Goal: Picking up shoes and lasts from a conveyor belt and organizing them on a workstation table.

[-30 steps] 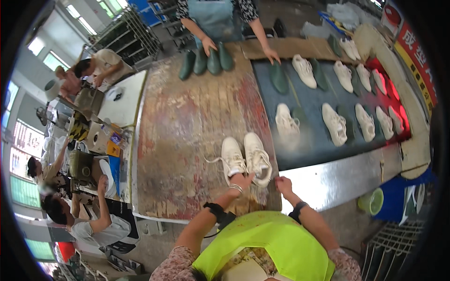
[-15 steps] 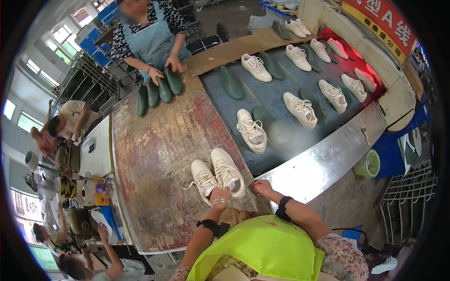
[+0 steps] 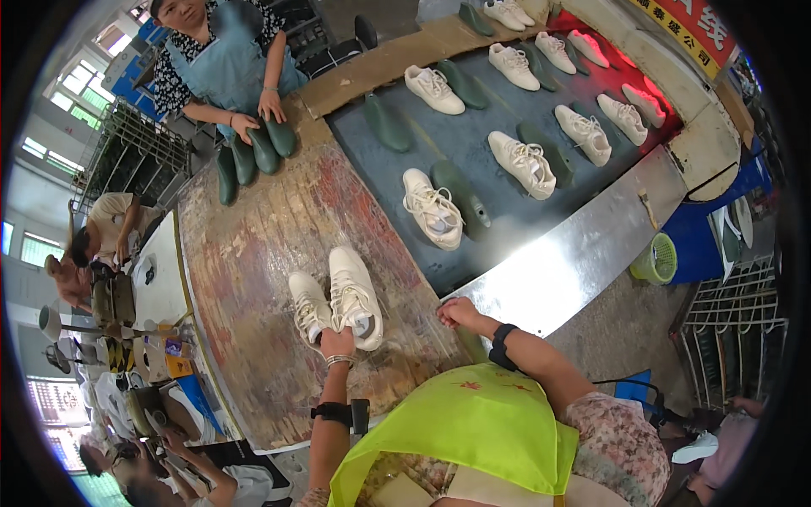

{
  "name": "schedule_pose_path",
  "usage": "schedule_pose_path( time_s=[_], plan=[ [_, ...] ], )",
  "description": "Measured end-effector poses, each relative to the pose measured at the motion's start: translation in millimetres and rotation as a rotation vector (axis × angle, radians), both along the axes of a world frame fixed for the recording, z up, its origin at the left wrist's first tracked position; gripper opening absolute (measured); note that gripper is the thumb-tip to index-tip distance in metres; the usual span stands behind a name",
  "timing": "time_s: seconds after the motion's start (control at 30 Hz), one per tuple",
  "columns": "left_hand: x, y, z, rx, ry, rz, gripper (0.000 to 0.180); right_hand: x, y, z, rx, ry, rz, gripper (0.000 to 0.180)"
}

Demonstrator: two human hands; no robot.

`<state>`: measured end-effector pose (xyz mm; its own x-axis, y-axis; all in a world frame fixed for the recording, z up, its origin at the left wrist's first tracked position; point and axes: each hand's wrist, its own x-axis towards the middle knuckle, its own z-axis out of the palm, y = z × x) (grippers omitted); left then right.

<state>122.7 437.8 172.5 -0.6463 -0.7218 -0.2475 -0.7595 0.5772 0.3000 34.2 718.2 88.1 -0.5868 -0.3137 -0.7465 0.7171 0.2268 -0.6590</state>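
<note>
A pair of white lace-up sneakers lies side by side on the worn wooden table. My left hand (image 3: 336,341) is closed at the heel of the left sneaker (image 3: 309,306), right up against the heel of the right sneaker (image 3: 352,291); whether it grips both is hidden. Pale stuffing shows in the right sneaker's opening. At the table's corner by the metal strip, my right hand (image 3: 457,313) has its fingers curled together, and anything inside them is too small to make out. The nearest sneaker on the belt (image 3: 432,209) sits beyond it, beside a green shoe last (image 3: 460,198).
The dark belt (image 3: 397,182) carries rows of white sneakers and green lasts toward a red-lit opening (image 3: 667,110). Across the wooden table (image 3: 253,253), a person in a blue apron (image 3: 224,68) handles several green lasts (image 3: 264,150). A metal strip (image 3: 541,283) edges the belt; a green basket (image 3: 655,258) stands beyond.
The pair of sneakers has shifted left on the table with my left hand at the heel. My right hand stays near the corner. The whole view has shifted somewhat.
</note>
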Motion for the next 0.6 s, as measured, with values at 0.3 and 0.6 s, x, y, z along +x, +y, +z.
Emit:
schedule_pose_path(
  time_s=[0.3, 0.6],
  plan=[
    [28, 9, -28, 0.109, -0.322, -0.051, 0.048, 13, -13, 6, 0.057, 0.056, 0.221, 0.02],
    [13, -10, -38, 0.442, -0.263, -0.118, 0.054, 16, -134, 39, 0.392, 0.573, 0.673, 0.081]
  ],
)
